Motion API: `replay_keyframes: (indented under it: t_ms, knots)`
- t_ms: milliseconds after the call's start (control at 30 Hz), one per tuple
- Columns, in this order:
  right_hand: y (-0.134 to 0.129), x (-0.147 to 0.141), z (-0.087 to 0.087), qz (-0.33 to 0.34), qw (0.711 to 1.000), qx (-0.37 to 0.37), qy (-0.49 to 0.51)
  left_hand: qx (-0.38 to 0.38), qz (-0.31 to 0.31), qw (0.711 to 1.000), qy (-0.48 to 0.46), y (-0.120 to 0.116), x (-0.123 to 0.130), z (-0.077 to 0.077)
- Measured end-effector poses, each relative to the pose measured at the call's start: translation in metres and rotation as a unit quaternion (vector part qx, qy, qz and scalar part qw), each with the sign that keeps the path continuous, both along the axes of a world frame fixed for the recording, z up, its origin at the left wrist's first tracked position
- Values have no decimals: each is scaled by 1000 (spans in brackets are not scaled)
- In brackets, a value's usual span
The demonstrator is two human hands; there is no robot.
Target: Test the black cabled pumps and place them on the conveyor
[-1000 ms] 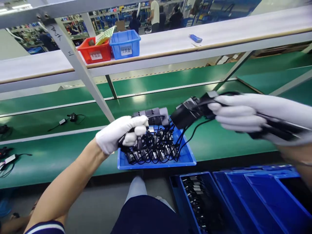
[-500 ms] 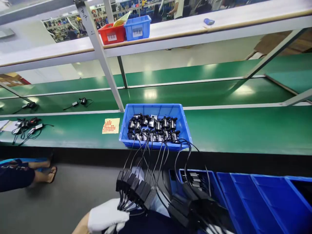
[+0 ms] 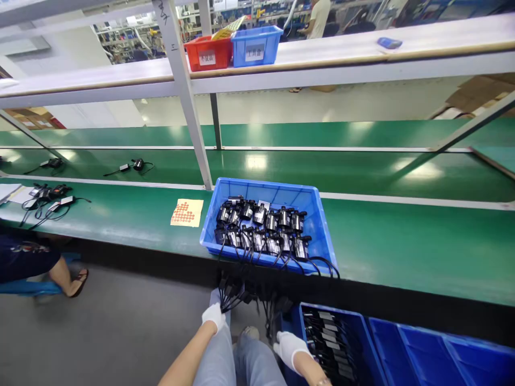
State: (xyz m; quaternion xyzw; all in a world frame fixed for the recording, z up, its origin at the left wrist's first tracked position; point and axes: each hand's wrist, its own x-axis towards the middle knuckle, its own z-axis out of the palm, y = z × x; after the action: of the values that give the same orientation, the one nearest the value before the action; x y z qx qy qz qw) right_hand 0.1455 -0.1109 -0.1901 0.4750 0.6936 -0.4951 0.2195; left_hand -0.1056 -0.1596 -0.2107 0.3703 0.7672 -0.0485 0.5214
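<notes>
A blue crate [image 3: 326, 230] on the green bench's front edge holds rows of black cylindrical devices [image 3: 271, 221]. Their cables hang over the crate's front rim, with black blocks [image 3: 231, 288] dangling below the bench edge. My left hand [image 3: 214, 316], in a white glove, is closed round the bunched cables beneath those blocks. My right hand [image 3: 288, 347], also gloved, is beside the hanging cables on the right, near a lower blue bin; its fingers look curled, and what they hold, if anything, I cannot make out.
The lower bin [image 3: 368, 343] holds black parts with white labels, beside more blue bins [image 3: 426, 348]. A dotted yellow sheet [image 3: 187, 213] lies left of the crate. Red [image 3: 209, 53] and blue [image 3: 257, 46] boxes stand on the shelf. A seated person's leg [image 3: 62, 273] shows at left.
Both hands and the cable blocks are now closer to the bench edge. The blocks hang lower and no longer cover the lower bin. The view has shifted, and the crate appears larger.
</notes>
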Motion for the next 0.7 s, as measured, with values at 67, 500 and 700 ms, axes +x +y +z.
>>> replay_keyframes:
  t_ms: [67,500,700]
  knots:
    - [39,8,28,7,999,-36,38,6,-41,999,-2,16,-15,27]
    - [374,-189,47,-150,946,275,79,200,-141,967,68,387,-105,101]
    - [379,-254,19,-167,943,287,-2,132,-191,969,85,442,-112,68]
